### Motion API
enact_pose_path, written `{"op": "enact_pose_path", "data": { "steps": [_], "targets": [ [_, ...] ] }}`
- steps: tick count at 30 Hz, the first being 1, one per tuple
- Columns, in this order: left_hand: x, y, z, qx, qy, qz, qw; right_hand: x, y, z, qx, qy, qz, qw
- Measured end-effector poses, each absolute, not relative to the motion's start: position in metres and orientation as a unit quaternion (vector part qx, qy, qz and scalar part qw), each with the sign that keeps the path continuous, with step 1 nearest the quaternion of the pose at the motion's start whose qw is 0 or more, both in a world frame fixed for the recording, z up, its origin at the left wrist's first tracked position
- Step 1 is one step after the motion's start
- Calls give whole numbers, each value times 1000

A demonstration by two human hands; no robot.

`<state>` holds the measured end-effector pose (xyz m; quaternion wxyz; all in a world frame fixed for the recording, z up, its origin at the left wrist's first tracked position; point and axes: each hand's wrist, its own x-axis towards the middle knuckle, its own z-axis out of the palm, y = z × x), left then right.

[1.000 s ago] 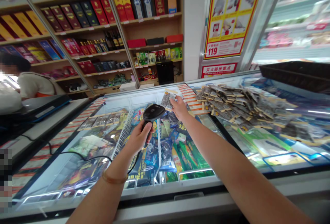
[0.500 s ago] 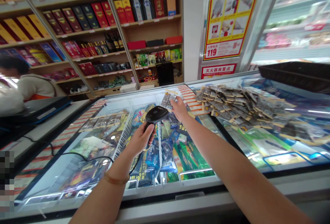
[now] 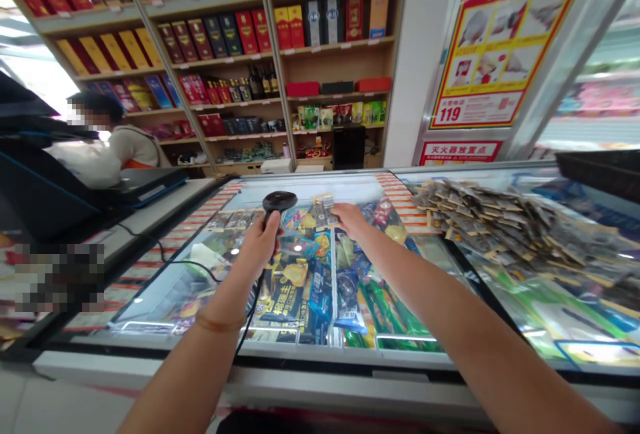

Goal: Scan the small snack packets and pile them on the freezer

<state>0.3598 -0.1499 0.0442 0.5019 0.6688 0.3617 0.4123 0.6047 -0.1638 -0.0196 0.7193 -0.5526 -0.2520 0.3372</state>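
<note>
My left hand [image 3: 263, 241] is wrapped round the handle of a black barcode scanner [image 3: 280, 201], whose cable runs down past my forearm. In my right hand [image 3: 349, 219] a small flat packet [image 3: 324, 211] is pinched by its right side, just right of the scanner head. Both hands are above the glass top of a chest freezer [image 3: 350, 184], which holds colourful bags. On the glass to the right lies a large heap of similar small packets [image 3: 495, 221]. A few more packets [image 3: 230, 219] lie on the glass beyond my left hand.
A black tray [image 3: 600, 173] stands behind the heap. At the left, a person [image 3: 133, 144] is beside a counter carrying a dark device [image 3: 147, 184]. The scanner cable [image 3: 190, 263] crosses the glass at the left. Shelves of boxes [image 3: 215, 37] line the back.
The view has swung left. My left hand has drawn the scanner leftward, away from the packet, which now stands more upright in my right hand.
</note>
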Motion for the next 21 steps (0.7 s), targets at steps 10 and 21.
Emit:
{"op": "enact_pose_path", "data": {
  "steps": [10, 21],
  "targets": [
    [239, -105, 59, 620, 468, 480, 407, 459, -35, -4, -530, -240, 440, 684],
    [286, -119, 51, 613, 404, 452, 507, 498, -80, -5, -528, -372, 389, 657]
  ]
}}
